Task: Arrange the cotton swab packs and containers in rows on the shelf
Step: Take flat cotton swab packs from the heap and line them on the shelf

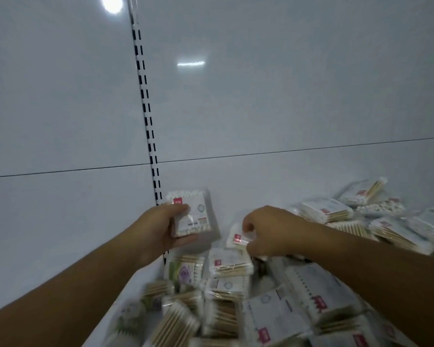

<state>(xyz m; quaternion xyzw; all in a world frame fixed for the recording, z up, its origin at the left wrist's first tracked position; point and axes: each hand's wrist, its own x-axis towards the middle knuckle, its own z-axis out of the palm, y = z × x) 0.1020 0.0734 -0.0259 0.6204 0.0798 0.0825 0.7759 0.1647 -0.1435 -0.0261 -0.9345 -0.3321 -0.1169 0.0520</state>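
shelf (60,246) left bare — packs (273,309) crowd right

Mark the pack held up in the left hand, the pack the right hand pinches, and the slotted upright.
held pack (198,216): head view, centre of its clear front face.
pinched pack (237,238): head view, its red tag.
slotted upright (145,101): head view, middle of the strip.

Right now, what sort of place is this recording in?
Probably a shop: white shelving back panel with a slotted upright, and many retail cotton swab packs heaped together.
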